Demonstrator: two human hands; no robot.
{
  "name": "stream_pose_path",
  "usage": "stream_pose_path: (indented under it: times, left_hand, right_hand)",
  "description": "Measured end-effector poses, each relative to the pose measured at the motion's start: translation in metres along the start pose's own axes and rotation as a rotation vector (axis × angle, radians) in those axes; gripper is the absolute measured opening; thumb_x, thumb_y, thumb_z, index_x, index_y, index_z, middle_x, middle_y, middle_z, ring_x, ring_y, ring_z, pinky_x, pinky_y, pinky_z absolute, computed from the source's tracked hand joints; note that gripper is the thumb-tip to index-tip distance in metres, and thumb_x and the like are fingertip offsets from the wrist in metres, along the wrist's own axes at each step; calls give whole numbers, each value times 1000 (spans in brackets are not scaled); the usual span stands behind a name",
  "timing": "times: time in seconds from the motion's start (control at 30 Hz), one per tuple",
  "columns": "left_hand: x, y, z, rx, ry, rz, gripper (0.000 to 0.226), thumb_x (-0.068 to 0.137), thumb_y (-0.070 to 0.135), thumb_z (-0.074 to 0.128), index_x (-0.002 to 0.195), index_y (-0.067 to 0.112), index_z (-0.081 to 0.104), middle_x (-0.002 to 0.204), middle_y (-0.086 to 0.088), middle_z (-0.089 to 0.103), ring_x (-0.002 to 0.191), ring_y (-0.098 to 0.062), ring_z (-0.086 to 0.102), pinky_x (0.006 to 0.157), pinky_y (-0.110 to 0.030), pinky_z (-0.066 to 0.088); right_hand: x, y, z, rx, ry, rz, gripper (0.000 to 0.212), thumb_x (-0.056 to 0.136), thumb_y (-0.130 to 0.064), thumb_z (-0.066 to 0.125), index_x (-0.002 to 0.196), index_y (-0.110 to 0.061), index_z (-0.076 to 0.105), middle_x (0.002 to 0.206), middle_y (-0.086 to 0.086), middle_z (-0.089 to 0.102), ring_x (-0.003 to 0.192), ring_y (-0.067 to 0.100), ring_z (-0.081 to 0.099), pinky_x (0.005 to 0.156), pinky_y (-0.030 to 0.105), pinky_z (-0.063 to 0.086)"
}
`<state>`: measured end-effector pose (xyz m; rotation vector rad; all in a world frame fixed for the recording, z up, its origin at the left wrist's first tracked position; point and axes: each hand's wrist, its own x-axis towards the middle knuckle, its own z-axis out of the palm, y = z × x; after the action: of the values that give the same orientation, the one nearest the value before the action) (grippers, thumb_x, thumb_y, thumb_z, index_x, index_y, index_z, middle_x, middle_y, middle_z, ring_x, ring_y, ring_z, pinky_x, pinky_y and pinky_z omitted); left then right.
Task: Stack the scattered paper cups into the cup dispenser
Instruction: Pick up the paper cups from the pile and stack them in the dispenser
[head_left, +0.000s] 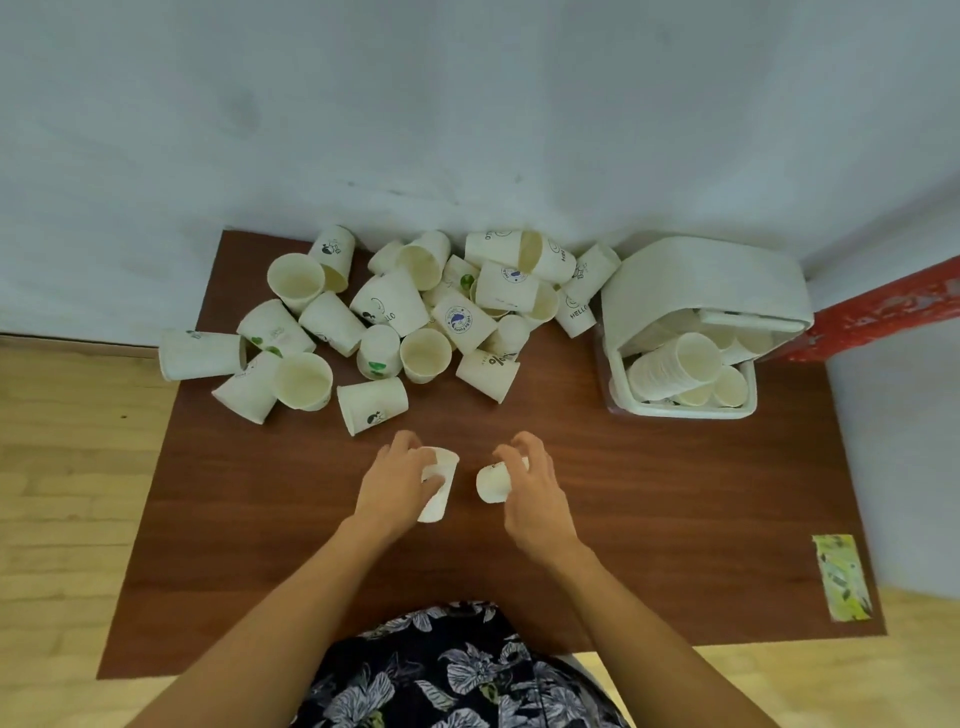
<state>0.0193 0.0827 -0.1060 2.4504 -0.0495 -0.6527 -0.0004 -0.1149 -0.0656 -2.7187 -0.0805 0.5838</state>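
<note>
Nearest the lens, a dark floral-print garment (457, 670), both bare forearms reaching out over the brown wooden surface (675, 519). Left hand (395, 483) curled round a white paper cup (436, 493), rim pointing away, base toward the body. Right hand (535, 493) gripping a second cup (493, 480) from above, fingers arched, cup lying sideways. The two cups close together, not touching. Farther off, a heap of scattered paper cups (395, 312) along the wall (467, 104), some upright, most tipped over. To the right of the heap, the white cup dispenser (696, 291), lid tilted up, nested cups showing inside. Green patterned packet (841, 577) at the right edge of the surface.
</note>
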Motion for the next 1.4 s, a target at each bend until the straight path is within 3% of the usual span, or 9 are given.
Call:
stream_pose_path:
  times: [0.13, 0.27, 0.4, 0.53, 0.7, 0.87, 1.07, 1.2, 1.4]
  left_hand:
    - [2, 10, -6, -48, 217, 98, 18, 91, 28, 62, 102, 18, 72, 127, -1, 52, 121, -23, 39, 98, -40, 41]
    - [3, 18, -8, 6, 355, 135, 11, 87, 25, 67, 91, 19, 75, 129, 0, 55, 129, -27, 36, 100, -46, 36]
    - [0, 35, -11, -78, 407, 152, 12, 88, 22, 67, 96, 16, 75, 117, -2, 60, 117, -25, 44, 95, -43, 42]
    - [-5, 57, -12, -147, 391, 208, 17, 90, 18, 64, 104, 12, 72, 107, -2, 62, 106, -22, 49, 87, -33, 44]
    - [-9, 92, -14, -144, 330, 273, 21, 93, 18, 59, 113, 17, 67, 108, 4, 61, 99, -17, 52, 81, -29, 45]
    - [-12, 131, -8, -83, 347, 345, 18, 94, 21, 58, 107, 16, 69, 98, 3, 65, 90, -15, 53, 74, -27, 44]
    - [-6, 187, 10, -41, 340, 393, 16, 92, 21, 60, 104, 18, 70, 96, 6, 65, 94, -14, 53, 75, -25, 45]
    - [9, 236, 34, -28, 306, 409, 17, 92, 21, 61, 106, 18, 71, 97, 6, 68, 91, -15, 54, 76, -27, 45]
    - [32, 323, 76, -35, 313, 388, 19, 94, 24, 57, 107, 18, 70, 99, 5, 67, 91, -13, 57, 80, -27, 45]
  right_hand:
    - [1, 5, -3, 5, 55, 59, 59, 77, 9, 61, 124, -22, 45, 144, 0, 24, 135, 26, 34, 84, 36, 57]
    - [-2, 16, -8, 71, 114, -25, 72, 76, 15, 57, 132, -26, 39, 158, -1, 9, 143, 24, 26, 81, 36, 58]
    - [-4, 24, -15, 128, 192, 29, 60, 77, 11, 62, 126, -19, 43, 143, -3, 32, 124, 25, 47, 82, 33, 57]
    - [-10, 38, -21, 102, 194, 59, 25, 89, -4, 62, 108, -20, 57, 116, -1, 62, 105, 20, 60, 84, 32, 55]
    - [-26, 56, -28, -26, 331, 28, 19, 86, -9, 69, 95, -26, 72, 93, -10, 69, 87, 14, 61, 90, 37, 40]
    - [-41, 84, -46, 127, 437, 87, 13, 91, -15, 67, 101, -19, 72, 97, -6, 68, 91, 15, 57, 74, 28, 49]
    - [-50, 138, -82, 129, 601, 166, 14, 86, -16, 72, 100, -20, 73, 99, -5, 70, 96, 16, 57, 80, 30, 47]
    - [-46, 190, -108, 261, 581, 200, 16, 90, -17, 67, 105, -17, 72, 102, -5, 69, 97, 14, 60, 79, 26, 48]
    - [-40, 273, -150, 339, 557, 169, 22, 93, -16, 62, 114, -15, 69, 108, -2, 69, 99, 16, 63, 86, 35, 55]
